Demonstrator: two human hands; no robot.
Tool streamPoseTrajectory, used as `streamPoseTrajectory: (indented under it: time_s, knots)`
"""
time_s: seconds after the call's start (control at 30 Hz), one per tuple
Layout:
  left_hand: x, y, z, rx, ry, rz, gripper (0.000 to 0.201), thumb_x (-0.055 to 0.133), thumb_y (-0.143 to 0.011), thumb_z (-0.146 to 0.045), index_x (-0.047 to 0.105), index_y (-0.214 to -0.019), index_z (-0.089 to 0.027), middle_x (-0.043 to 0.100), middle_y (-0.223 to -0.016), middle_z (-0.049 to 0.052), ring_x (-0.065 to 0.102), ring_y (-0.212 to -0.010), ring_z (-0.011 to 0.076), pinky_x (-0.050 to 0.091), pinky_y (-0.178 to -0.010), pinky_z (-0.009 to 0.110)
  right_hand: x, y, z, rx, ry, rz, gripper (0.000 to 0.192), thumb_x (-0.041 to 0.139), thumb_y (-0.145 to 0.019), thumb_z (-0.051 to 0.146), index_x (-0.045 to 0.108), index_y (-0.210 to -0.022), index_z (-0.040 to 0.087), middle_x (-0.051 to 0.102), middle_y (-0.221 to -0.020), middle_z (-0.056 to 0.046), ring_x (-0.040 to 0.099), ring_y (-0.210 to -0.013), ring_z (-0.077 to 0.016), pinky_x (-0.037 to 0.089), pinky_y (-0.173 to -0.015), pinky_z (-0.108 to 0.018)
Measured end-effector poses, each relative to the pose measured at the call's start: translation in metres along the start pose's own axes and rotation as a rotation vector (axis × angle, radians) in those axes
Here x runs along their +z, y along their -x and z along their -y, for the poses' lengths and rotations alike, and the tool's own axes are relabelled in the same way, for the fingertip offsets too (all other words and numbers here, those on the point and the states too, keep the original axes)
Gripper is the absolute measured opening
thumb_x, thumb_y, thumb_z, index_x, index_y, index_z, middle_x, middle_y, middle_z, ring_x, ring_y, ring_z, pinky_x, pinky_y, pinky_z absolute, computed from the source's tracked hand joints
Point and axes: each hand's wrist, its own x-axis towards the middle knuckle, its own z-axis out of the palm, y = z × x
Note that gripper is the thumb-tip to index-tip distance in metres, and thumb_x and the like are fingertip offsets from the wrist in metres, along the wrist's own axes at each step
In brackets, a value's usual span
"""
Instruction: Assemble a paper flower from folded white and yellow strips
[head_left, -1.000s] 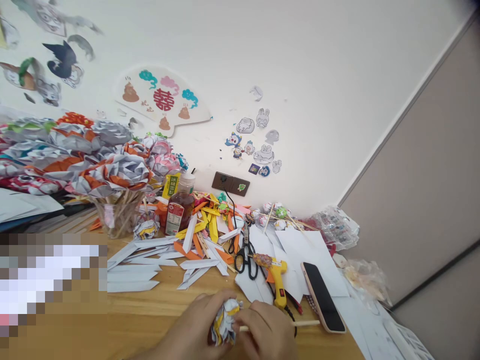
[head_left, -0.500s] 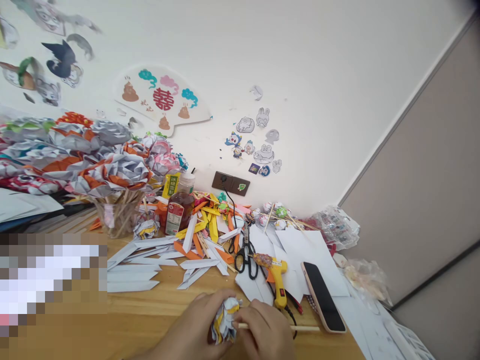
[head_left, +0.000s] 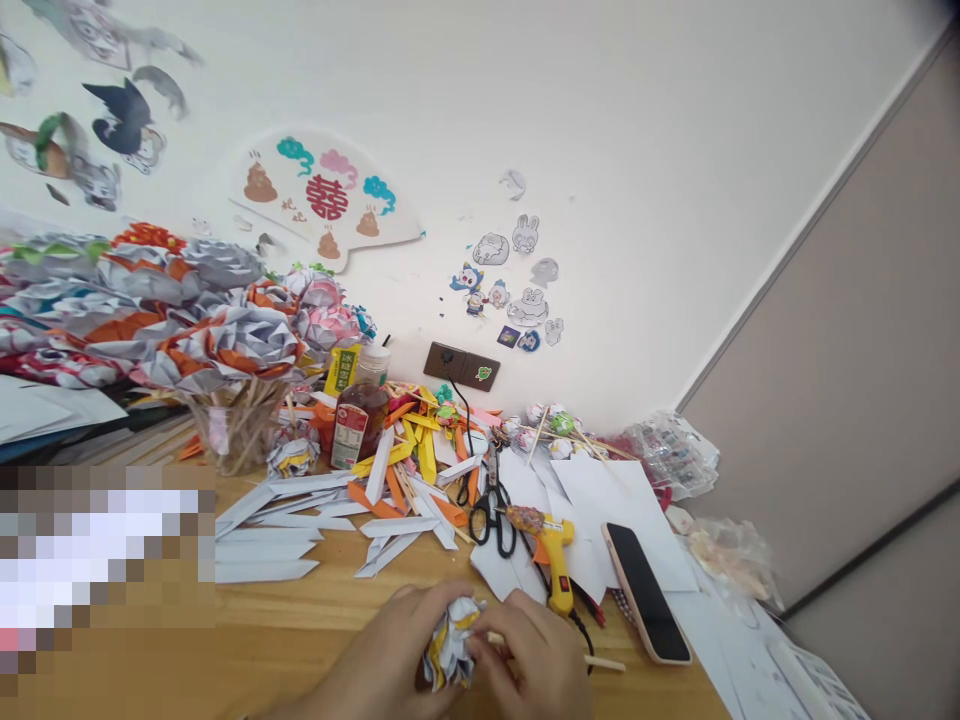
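My left hand (head_left: 401, 645) is wrapped around a folded paper flower (head_left: 452, 648) with white and yellow petals, low in the head view. From the right, the closed fingers of my right hand (head_left: 536, 655) meet the flower's edge. A thin wooden stick (head_left: 606, 663) runs through that hand, its far end sticking out past the knuckles. Whether the stick's near end is joined to the flower is hidden by my fingers. Just beyond my right hand lies a yellow hot glue gun (head_left: 557, 565), with black-handled scissors (head_left: 493, 520) beside it.
Folded paper strips (head_left: 285, 520) in white, orange and yellow spread beyond my hands. Finished paper flowers crowd a clear cup (head_left: 236, 430) at left, near a bottle (head_left: 358, 415). A phone (head_left: 646, 595) lies at right beside white paper sheets (head_left: 611, 500).
My right hand's fingertips have shifted onto the flower's edge. The stick has tilted slightly, and less of it shows beyond that hand. The left hand keeps its hold.
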Motion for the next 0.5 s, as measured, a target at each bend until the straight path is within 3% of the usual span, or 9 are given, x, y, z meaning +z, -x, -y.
streamPoseTrajectory:
  time_s: [0.3, 0.4, 0.5]
  knots:
    - [0.0, 0.001, 0.001, -0.004, -0.033, 0.011, 0.061, 0.062, -0.06, -0.005, 0.056, -0.116, -0.03, 0.07, -0.107, 0.003, 0.063, -0.098, 0.026, 0.05, -0.084, 0.032, 0.021, 0.015, -0.003, -0.142, 0.255, -0.128, 0.039, 0.031, -0.098, 0.018, 0.058, -0.07, 0.022, 0.052, -0.048, 0.001, 0.043, -0.042, -0.0159, 0.023, -0.047, -0.03]
    - [-0.001, 0.001, -0.001, -0.011, -0.059, 0.035, 0.064, 0.061, -0.06, -0.004, 0.054, -0.118, -0.029, 0.069, -0.109, 0.004, 0.061, -0.1, 0.0263, 0.049, -0.086, 0.033, 0.017, 0.012, -0.001, -0.15, 0.224, -0.147, 0.041, 0.028, -0.097, 0.018, 0.059, -0.07, 0.022, 0.052, -0.048, 0.0, 0.043, -0.042, -0.016, 0.023, -0.046, -0.029]
    - [-0.004, -0.001, -0.006, 0.008, -0.079, 0.092, 0.063, 0.059, -0.06, -0.003, 0.054, -0.118, -0.027, 0.068, -0.111, 0.005, 0.06, -0.101, 0.0266, 0.048, -0.087, 0.036, 0.009, 0.008, -0.001, -0.116, 0.076, -0.05, 0.036, 0.035, -0.097, 0.026, 0.061, -0.073, 0.021, 0.056, -0.053, 0.0, 0.05, -0.045, -0.0142, 0.028, -0.045, -0.027]
